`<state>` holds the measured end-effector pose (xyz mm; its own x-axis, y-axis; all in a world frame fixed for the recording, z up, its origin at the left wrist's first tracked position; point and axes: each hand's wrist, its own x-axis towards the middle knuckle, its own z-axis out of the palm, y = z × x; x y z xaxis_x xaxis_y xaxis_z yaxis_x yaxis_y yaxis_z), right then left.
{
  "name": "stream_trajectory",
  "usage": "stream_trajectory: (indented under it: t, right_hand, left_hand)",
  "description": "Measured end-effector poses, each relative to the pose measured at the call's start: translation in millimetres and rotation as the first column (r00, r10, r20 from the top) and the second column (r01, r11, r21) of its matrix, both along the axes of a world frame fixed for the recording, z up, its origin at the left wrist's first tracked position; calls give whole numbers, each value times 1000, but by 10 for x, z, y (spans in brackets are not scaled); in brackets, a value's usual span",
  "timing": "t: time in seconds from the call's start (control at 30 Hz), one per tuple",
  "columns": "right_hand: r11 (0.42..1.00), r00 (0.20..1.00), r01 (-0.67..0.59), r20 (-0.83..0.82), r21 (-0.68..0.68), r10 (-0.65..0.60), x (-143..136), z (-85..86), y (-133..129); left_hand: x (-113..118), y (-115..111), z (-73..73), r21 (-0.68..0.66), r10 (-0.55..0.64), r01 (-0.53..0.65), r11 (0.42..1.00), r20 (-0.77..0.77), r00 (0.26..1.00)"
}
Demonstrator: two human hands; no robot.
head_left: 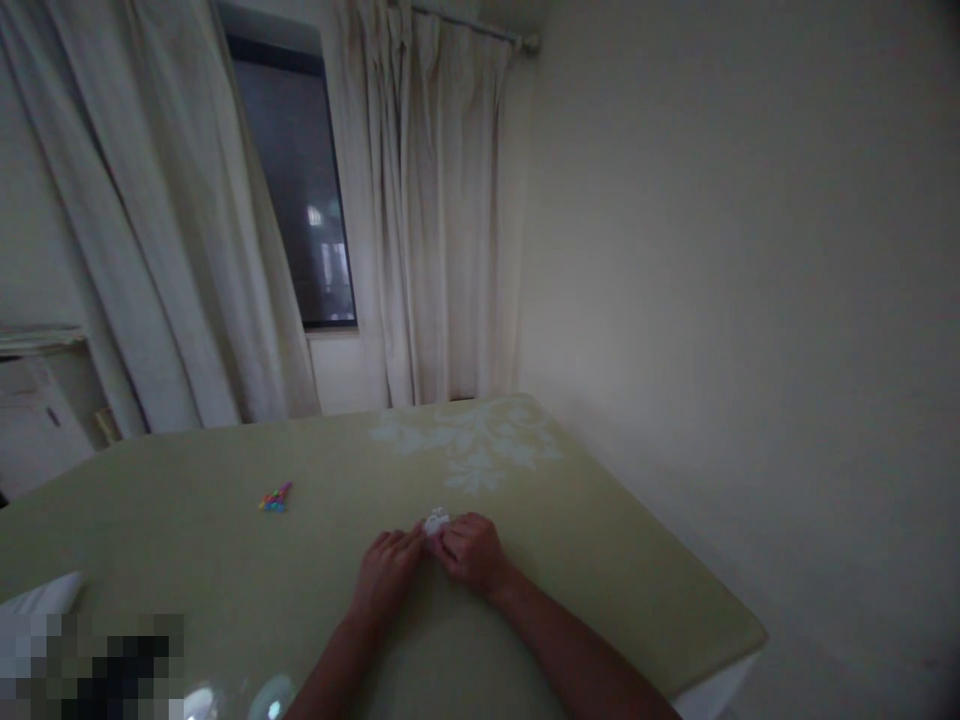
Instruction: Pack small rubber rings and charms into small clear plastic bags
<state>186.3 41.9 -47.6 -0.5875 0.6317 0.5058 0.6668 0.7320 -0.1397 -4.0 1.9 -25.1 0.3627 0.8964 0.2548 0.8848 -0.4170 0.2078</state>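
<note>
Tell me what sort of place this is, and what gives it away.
Most likely a room in a home: long pale curtains hang beside a dark window, a cabinet stands at the left, and the green tabletop bears a pale floral pattern.

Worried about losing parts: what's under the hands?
Green tabletop shows around the left hand and right hand, with a small white object between them; whatever lies directly beneath is covered.
</note>
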Motion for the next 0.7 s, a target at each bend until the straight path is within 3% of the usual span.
stream_trajectory:
  t: [0.17,0.37,0.5,0.7]
  right_hand:
    - [999,998,52,-25,-10,-53,-1,40,-13]
    - [970,980,194,-14,-147,-198,-29,116,-40]
    - [979,984,166,-37,-122,-172,-17,63,-76]
    - [999,986,45,-163,21,-41,4,22,-116]
  left_hand:
    - [26,-6,34,8,-2,3,1000,-44,999]
    - [-31,48,-71,63,-30,27,998,40,999]
    - [-88,159,-233,137,-60,43,990,127,990]
    - [-143,289,-450,213,-72,15,977,258,964]
